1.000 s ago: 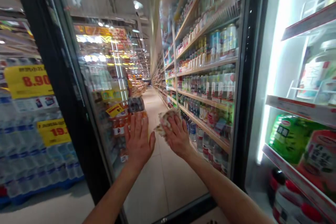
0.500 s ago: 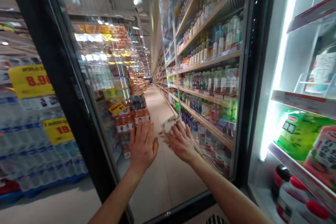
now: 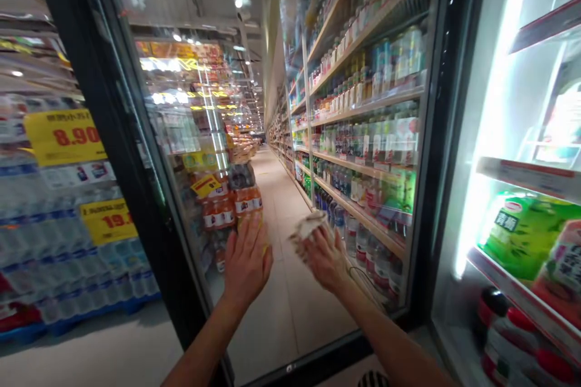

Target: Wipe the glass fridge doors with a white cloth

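Observation:
A glass door (image 3: 267, 326) in a black frame stands open in front of me. My left hand (image 3: 249, 257) lies flat toward the lower middle of the pane, fingers stretched, holding nothing. To its right, my right hand (image 3: 325, 260) presses a crumpled whitish cloth (image 3: 305, 236) with a dark pattern toward the glass. The cloth sticks out past the fingers on the left side and is slightly blurred. Whether the left palm fully touches the pane cannot be made out.
On the right is a lit cooler with shelves (image 3: 531, 172), green packs (image 3: 529, 233) and red-capped jars (image 3: 512, 338). Stacked water bottles (image 3: 77, 254) with yellow price signs (image 3: 63, 136) stand at left. Bottle shelves and an aisle show in the glass.
My right hand and the cloth have shifted slightly right and down across the pane. My left hand has stayed nearly in place. The whole view has shifted a little.

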Demonstrator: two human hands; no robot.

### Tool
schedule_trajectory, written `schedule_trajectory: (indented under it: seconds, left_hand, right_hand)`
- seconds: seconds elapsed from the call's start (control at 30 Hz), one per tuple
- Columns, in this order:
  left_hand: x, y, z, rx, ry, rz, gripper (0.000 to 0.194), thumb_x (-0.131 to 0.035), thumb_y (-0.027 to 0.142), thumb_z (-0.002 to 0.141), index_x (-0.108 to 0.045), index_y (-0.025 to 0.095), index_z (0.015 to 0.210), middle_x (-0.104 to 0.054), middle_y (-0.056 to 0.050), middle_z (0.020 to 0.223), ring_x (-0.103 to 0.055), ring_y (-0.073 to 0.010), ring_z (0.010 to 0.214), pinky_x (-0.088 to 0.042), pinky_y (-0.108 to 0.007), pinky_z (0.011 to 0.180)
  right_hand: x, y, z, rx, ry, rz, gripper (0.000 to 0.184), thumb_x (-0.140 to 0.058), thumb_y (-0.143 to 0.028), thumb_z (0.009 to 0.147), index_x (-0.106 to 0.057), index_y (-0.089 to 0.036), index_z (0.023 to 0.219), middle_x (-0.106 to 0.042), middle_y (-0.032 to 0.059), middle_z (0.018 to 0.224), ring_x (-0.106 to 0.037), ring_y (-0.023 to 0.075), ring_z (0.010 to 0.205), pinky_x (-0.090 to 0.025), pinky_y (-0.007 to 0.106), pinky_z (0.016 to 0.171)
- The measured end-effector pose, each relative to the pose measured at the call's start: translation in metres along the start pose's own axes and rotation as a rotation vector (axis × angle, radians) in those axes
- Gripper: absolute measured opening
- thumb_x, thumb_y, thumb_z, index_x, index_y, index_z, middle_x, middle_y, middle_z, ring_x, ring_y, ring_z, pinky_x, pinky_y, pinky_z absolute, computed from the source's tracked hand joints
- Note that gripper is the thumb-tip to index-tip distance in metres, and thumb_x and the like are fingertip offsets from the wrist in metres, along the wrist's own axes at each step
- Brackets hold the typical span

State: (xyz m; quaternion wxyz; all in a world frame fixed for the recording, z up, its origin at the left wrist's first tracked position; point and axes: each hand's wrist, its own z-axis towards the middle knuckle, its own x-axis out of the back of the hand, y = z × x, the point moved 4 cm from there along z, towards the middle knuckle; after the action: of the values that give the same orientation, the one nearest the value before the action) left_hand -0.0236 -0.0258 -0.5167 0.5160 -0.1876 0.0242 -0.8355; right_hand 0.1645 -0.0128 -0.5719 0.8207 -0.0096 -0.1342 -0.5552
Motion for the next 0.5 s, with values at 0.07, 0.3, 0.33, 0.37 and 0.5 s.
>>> schedule_trajectory:
  seconds: [0.07, 0.3, 0.33, 0.37, 0.5]
  left_hand:
    - [0.001, -0.001, -0.011, 0.008, 0.001, 0.009, 0.068, -0.051, 0.018, 0.082, -0.020, 0.022, 0.142, -0.031, -0.008, 0.142, -0.025, -0.0200, 0.134, -0.016, -0.042, 0.113]
    - [0.000, 0.000, -0.023, 0.042, 0.002, 0.011, 0.070, -0.053, 0.020, 0.082, -0.018, 0.022, 0.142, -0.031, -0.008, 0.142, -0.023, -0.0196, 0.135, -0.014, -0.042, 0.113]
    - [0.000, -0.001, -0.022, 0.036, -0.007, 0.003, 0.069, -0.053, 0.020, 0.083, -0.018, 0.023, 0.142, -0.030, -0.008, 0.142, -0.023, -0.0199, 0.135, -0.015, -0.042, 0.113]
    - [0.001, -0.002, -0.022, 0.031, -0.014, -0.003, 0.069, -0.053, 0.020, 0.083, -0.018, 0.023, 0.142, -0.030, -0.007, 0.142, -0.023, -0.0200, 0.134, -0.015, -0.042, 0.113]
    - [0.003, -0.002, -0.025, 0.014, -0.015, -0.007, 0.068, -0.052, 0.020, 0.083, -0.018, 0.022, 0.142, -0.031, -0.008, 0.142, -0.024, -0.0196, 0.134, -0.017, -0.041, 0.113]
  right_hand:
    - [0.014, 0.045, -0.004, -0.260, 0.099, -0.100, 0.044, -0.042, -0.020, 0.085, -0.045, -0.026, 0.129, -0.043, 0.0122, 0.139, -0.027, 0.0278, 0.136, -0.024, 0.059, 0.106]
    - [-0.001, -0.022, 0.001, -0.149, -0.018, -0.001, 0.046, -0.044, -0.021, 0.082, -0.046, -0.022, 0.128, -0.042, 0.0126, 0.139, -0.021, 0.0275, 0.138, -0.026, 0.053, 0.108]
    - [-0.006, -0.038, -0.003, -0.052, -0.047, 0.040, 0.044, -0.047, -0.022, 0.081, -0.050, -0.024, 0.124, -0.048, 0.0100, 0.134, -0.025, 0.0254, 0.137, -0.024, 0.050, 0.110]
    - [-0.009, -0.047, -0.008, 0.028, -0.058, 0.071, 0.041, -0.048, -0.023, 0.080, -0.053, -0.026, 0.120, -0.053, 0.0074, 0.129, -0.029, 0.0234, 0.135, -0.021, 0.047, 0.112]
    - [0.002, 0.003, -0.019, -0.067, 0.014, -0.009, 0.041, -0.047, -0.020, 0.081, -0.052, -0.027, 0.121, -0.050, 0.0083, 0.132, -0.029, 0.0247, 0.135, -0.018, 0.053, 0.111]
